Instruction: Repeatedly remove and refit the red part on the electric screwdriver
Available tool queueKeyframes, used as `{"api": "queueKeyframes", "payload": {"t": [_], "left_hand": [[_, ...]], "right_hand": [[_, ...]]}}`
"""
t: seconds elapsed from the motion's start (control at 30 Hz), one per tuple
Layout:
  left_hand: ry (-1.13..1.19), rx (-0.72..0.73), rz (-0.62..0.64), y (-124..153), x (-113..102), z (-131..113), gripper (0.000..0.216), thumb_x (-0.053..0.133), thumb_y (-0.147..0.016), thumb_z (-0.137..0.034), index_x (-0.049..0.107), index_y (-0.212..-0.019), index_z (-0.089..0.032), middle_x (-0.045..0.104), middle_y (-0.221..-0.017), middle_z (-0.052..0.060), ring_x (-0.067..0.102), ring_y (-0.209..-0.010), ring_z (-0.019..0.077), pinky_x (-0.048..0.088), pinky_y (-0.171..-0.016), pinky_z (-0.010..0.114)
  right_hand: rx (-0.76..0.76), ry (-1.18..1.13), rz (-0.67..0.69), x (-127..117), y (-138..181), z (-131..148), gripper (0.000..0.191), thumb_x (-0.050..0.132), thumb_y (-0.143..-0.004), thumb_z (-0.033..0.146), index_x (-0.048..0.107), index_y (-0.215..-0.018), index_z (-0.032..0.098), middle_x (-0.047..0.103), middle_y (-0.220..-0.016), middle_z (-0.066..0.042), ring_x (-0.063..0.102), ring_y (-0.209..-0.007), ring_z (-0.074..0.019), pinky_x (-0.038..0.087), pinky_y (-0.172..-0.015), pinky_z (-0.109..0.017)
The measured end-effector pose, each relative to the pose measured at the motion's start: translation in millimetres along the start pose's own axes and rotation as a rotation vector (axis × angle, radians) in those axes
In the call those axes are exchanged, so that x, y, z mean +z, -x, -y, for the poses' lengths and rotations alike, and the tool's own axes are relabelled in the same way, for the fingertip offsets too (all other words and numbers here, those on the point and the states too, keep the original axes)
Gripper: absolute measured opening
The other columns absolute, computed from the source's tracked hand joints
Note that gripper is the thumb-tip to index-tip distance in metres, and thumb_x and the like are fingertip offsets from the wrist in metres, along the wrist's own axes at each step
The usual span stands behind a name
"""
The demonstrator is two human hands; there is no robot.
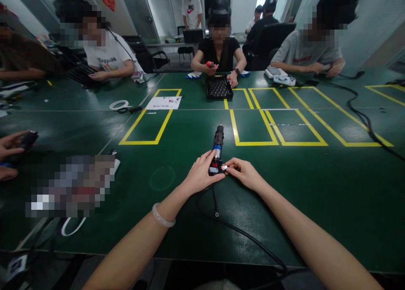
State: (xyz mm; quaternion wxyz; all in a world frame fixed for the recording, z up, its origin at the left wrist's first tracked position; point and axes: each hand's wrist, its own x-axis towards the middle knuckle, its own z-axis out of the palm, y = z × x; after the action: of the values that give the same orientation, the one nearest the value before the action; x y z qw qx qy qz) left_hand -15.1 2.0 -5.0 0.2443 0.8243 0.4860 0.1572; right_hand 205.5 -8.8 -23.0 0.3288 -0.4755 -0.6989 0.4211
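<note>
A black electric screwdriver (pixel 217 144) with a blue band lies on the green table (pixel 316 184), its tip pointing away from me. My left hand (pixel 201 174) grips its near end, fingers curled round the body. My right hand (pixel 242 172) pinches a small part at that same near end, fingers pressed together. A black cable (pixel 234 231) runs from the tool back toward me and off the table's front edge. A pale bangle sits on my left wrist.
Yellow tape rectangles (pixel 278 117) mark the table beyond the tool. Across sit several people; one holds a red-handled tool over a black tray (pixel 219 88). A paper sheet (pixel 164 102) and white ring (pixel 118 105) lie at left. Another person's hands (pixel 11 148) hold a dark object at far left.
</note>
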Motion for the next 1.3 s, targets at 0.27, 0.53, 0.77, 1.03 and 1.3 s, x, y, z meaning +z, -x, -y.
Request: {"api": "queueKeyframes", "payload": {"t": [0.27, 0.53, 0.77, 1.03, 1.3], "left_hand": [[-0.008, 0.003, -0.006, -1.3, 2.0, -1.2, 0.094, 0.057, -0.084, -0.065, 0.023, -0.158, -0.018, 0.031, -0.158, 0.016, 0.036, -0.140, 0.0339, 0.033, -0.113, 0.047], [-0.004, -0.009, -0.017, -2.2, 3.8, -1.6, 0.092, 0.059, -0.083, -0.063, 0.024, -0.158, -0.020, 0.032, -0.157, 0.016, 0.037, -0.140, 0.0345, 0.033, -0.112, 0.049], [0.003, -0.014, -0.011, -1.7, 1.4, -4.7, 0.090, 0.058, -0.085, -0.062, 0.025, -0.157, -0.020, 0.031, -0.158, 0.015, 0.038, -0.138, 0.0340, 0.033, -0.111, 0.048], [0.007, -0.016, -0.012, -1.2, 0.3, -6.9, 0.090, 0.057, -0.085, -0.062, 0.025, -0.157, -0.020, 0.032, -0.157, 0.016, 0.038, -0.138, 0.0341, 0.034, -0.111, 0.048], [0.002, -0.024, -0.001, -2.0, 0.4, -9.0, 0.091, 0.059, -0.084, -0.060, 0.025, -0.157, -0.016, 0.031, -0.158, 0.016, 0.037, -0.139, 0.0338, 0.033, -0.112, 0.047]], "right_hand": [[-0.034, 0.063, -0.076, 4.4, 0.2, -1.4, 0.013, 0.061, -0.090, 0.030, 0.064, -0.093, 0.018, 0.063, -0.075, 0.000, 0.053, -0.063, -0.0130, 0.039, -0.061, -0.026], [-0.155, 0.107, -0.127, -3.2, -1.3, -2.8, 0.017, 0.055, -0.089, 0.017, 0.068, -0.099, 0.019, 0.059, -0.089, -0.003, 0.056, -0.073, -0.0140, 0.044, -0.067, -0.027], [-0.123, 0.315, -0.040, -6.9, -1.3, 4.0, 0.009, 0.058, -0.087, 0.017, 0.058, -0.095, 0.020, 0.061, -0.087, -0.003, 0.055, -0.080, -0.0180, 0.044, -0.073, -0.031], [-0.084, 0.562, -0.120, -0.3, 2.2, 1.1, 0.014, 0.067, -0.082, 0.023, 0.053, -0.087, 0.022, 0.057, -0.087, -0.004, 0.054, -0.082, -0.0202, 0.042, -0.070, -0.030], [-0.199, 0.386, -0.094, -4.7, 6.1, 9.2, 0.005, 0.059, -0.089, 0.017, 0.057, -0.092, 0.021, 0.058, -0.091, -0.003, 0.056, -0.079, -0.0168, 0.044, -0.072, -0.028]]}}
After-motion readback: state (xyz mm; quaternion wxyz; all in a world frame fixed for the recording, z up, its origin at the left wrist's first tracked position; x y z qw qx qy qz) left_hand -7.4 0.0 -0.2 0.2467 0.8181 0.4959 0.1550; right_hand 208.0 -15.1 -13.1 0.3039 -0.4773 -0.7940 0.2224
